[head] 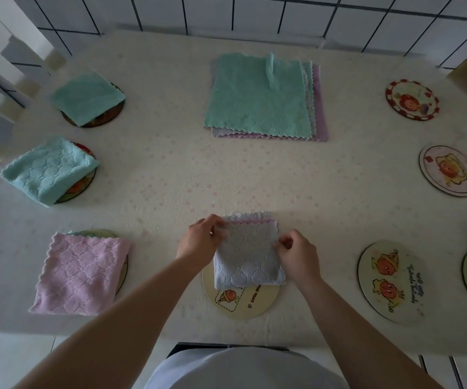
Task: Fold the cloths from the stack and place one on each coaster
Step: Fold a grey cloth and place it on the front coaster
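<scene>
Both hands pinch a folded grey cloth (pixel 247 255) at 6 o'clock: left hand (pixel 201 240) on its left edge, right hand (pixel 297 255) on its right, over a cartoon coaster (pixel 240 300).

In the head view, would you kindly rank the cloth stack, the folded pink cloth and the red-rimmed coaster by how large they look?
1. Cloth stack, clearly largest though farthest away.
2. Folded pink cloth; it lies nearer the camera, which flatters it.
3. Red-rimmed coaster, smallest.

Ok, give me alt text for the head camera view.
Both hands, left and right, pinch a folded grey cloth on a coaster. Three coasters at left hold cloths, four at right are bare; the stack lies beyond.
</scene>
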